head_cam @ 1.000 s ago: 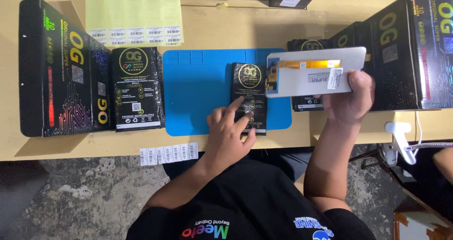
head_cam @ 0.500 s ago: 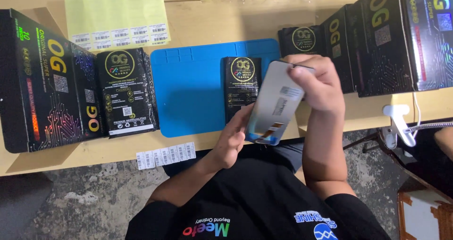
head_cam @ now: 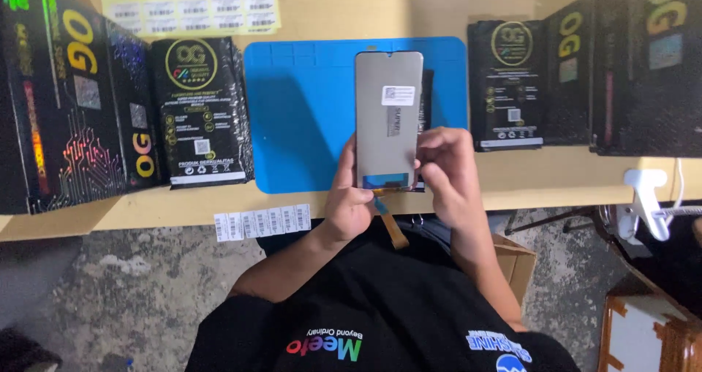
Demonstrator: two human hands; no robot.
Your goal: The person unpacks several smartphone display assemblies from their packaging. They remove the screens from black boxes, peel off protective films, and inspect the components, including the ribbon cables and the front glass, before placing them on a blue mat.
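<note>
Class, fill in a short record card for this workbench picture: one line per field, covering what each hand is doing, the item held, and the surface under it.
Left hand: grips the lower left edge of the grey rectangular phone screen panel.
Right hand: holds the panel's lower right edge.
Panel: upright, white sticker on it, orange ribbon cable hanging below.
Surface: blue rubber mat on the wooden bench.
Nearby: flat black printed boxes on both sides.

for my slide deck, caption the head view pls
Both hands, left hand and right hand, hold a phone screen panel above a blue mat.
</note>
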